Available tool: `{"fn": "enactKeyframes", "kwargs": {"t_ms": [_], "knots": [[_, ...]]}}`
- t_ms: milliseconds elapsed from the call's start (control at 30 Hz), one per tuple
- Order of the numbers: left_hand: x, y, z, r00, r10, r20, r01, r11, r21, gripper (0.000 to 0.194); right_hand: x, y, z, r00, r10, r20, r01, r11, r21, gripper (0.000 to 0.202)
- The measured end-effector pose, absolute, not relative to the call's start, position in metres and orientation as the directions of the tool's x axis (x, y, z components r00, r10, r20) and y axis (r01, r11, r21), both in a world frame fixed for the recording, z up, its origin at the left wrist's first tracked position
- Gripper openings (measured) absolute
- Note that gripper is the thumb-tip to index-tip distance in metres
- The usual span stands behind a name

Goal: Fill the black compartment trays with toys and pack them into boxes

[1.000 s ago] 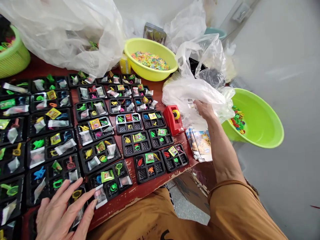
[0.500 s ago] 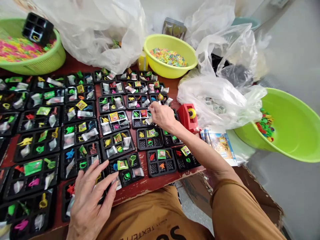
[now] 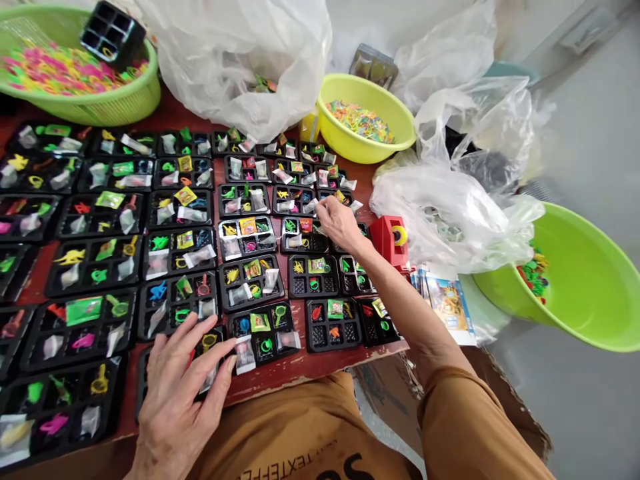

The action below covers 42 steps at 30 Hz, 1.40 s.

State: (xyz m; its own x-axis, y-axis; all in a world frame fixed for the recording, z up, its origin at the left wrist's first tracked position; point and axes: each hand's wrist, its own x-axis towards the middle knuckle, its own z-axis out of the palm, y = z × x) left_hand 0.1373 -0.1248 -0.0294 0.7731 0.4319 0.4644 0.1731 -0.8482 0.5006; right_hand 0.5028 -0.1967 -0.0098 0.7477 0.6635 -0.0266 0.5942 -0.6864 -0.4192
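My left hand (image 3: 183, 390) rests, fingers spread, over a black tray (image 3: 141, 387) at the table's front edge, near a clear sachet (image 3: 245, 353). My right hand (image 3: 340, 223) is pinched closed above the right-hand trays; its fingertips are partly hidden, and I cannot make out what they hold. Just below its fingertips, a tray (image 3: 305, 252) holds a green toy, a red packet (image 3: 305, 225) and a whitish sachet (image 3: 294, 241). Nearer me, a tray (image 3: 314, 293) has a yellow toy, a green packet (image 3: 319, 265) and a green ring (image 3: 314, 284).
Rows of filled black trays (image 3: 95, 267) cover the red table (image 3: 295, 373). A red tape dispenser (image 3: 387, 243) and printed cards (image 3: 447, 303) lie right. Behind are plastic bags (image 3: 245, 60), a yellow bowl (image 3: 365, 147) and green basket (image 3: 95, 107); a large green basin (image 3: 590, 287) stands right.
The view has shifted, so everything sits further right. A whitish sachet by my right fingertips now lies in the tray's lower left, and that hand is at its right side. My left hand has hardly moved.
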Motion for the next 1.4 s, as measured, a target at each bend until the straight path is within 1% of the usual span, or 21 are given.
{"fn": "enactKeyframes", "kwargs": {"t_ms": [100, 167, 267, 367, 433, 567, 667, 767, 867, 933, 1000, 1033, 1100, 1167, 1233, 1300, 1400], "knots": [[0.14, -0.125, -0.029, 0.752, 0.457, 0.475, 0.18, -0.836, 0.518, 0.031, 0.512, -0.216, -0.018, 0.693, 0.721, 0.026, 0.647, -0.605, -0.464, 0.028], [0.142, -0.127, -0.027, 0.744, 0.475, 0.47, 0.187, -0.823, 0.536, 0.031, 0.511, -0.223, -0.027, 0.666, 0.745, 0.041, 0.684, -0.588, -0.432, 0.025], [0.145, -0.129, -0.025, 0.758, 0.452, 0.47, 0.168, -0.832, 0.528, 0.032, 0.506, -0.223, -0.038, 0.63, 0.775, 0.047, 0.731, -0.571, -0.373, 0.022], [0.144, -0.129, -0.025, 0.775, 0.424, 0.468, 0.16, -0.849, 0.503, 0.033, 0.502, -0.222, -0.041, 0.605, 0.794, 0.065, 0.751, -0.541, -0.378, 0.021], [0.143, -0.129, -0.026, 0.782, 0.419, 0.462, 0.167, -0.854, 0.493, 0.035, 0.501, -0.225, -0.036, 0.631, 0.772, 0.077, 0.734, -0.561, -0.384, 0.021], [0.145, -0.13, -0.026, 0.773, 0.424, 0.472, 0.164, -0.852, 0.497, 0.035, 0.496, -0.242, -0.017, 0.727, 0.68, 0.094, 0.653, -0.642, -0.401, 0.025], [0.151, -0.133, -0.022, 0.759, 0.443, 0.477, 0.163, -0.839, 0.519, 0.03, 0.476, -0.251, -0.006, 0.728, 0.684, 0.045, 0.632, -0.644, -0.431, 0.027], [0.155, -0.136, -0.017, 0.751, 0.461, 0.472, 0.165, -0.824, 0.542, 0.027, 0.443, -0.247, -0.006, 0.607, 0.795, -0.009, 0.722, -0.556, -0.411, 0.026], [0.153, -0.135, -0.015, 0.754, 0.471, 0.457, 0.183, -0.819, 0.544, 0.027, 0.414, -0.235, -0.016, 0.427, 0.904, 0.001, 0.849, -0.401, -0.345, 0.027], [0.148, -0.134, -0.016, 0.748, 0.489, 0.45, 0.206, -0.814, 0.543, 0.029, 0.403, -0.228, -0.023, 0.353, 0.936, -0.006, 0.897, -0.34, -0.283, 0.029], [0.144, -0.132, -0.016, 0.75, 0.489, 0.445, 0.215, -0.817, 0.536, 0.03, 0.399, -0.224, -0.028, 0.307, 0.952, -0.01, 0.92, -0.299, -0.254, 0.031], [0.143, -0.132, -0.017, 0.747, 0.491, 0.448, 0.217, -0.817, 0.534, 0.03, 0.4, -0.223, -0.029, 0.287, 0.958, 0.003, 0.923, -0.276, -0.266, 0.031], [0.142, -0.133, -0.018, 0.741, 0.494, 0.455, 0.214, -0.816, 0.537, 0.031, 0.408, -0.227, -0.028, 0.279, 0.957, 0.08, 0.91, -0.237, -0.341, 0.031], [0.143, -0.134, -0.018, 0.736, 0.498, 0.459, 0.21, -0.812, 0.545, 0.031, 0.422, -0.236, -0.024, 0.358, 0.915, 0.188, 0.868, -0.251, -0.429, 0.031], [0.143, -0.134, -0.019, 0.739, 0.49, 0.463, 0.198, -0.814, 0.546, 0.032, 0.438, -0.251, -0.018, 0.483, 0.835, 0.262, 0.811, -0.315, -0.493, 0.029], [0.142, -0.131, -0.021, 0.751, 0.48, 0.454, 0.197, -0.819, 0.539, 0.034, 0.45, -0.27, -0.014, 0.558, 0.785, 0.27, 0.762, -0.356, -0.541, 0.026], [0.141, -0.127, -0.025, 0.773, 0.45, 0.447, 0.186, -0.834, 0.519, 0.037, 0.455, -0.294, -0.018, 0.576, 0.787, 0.22, 0.71, -0.348, -0.612, 0.018]]}}
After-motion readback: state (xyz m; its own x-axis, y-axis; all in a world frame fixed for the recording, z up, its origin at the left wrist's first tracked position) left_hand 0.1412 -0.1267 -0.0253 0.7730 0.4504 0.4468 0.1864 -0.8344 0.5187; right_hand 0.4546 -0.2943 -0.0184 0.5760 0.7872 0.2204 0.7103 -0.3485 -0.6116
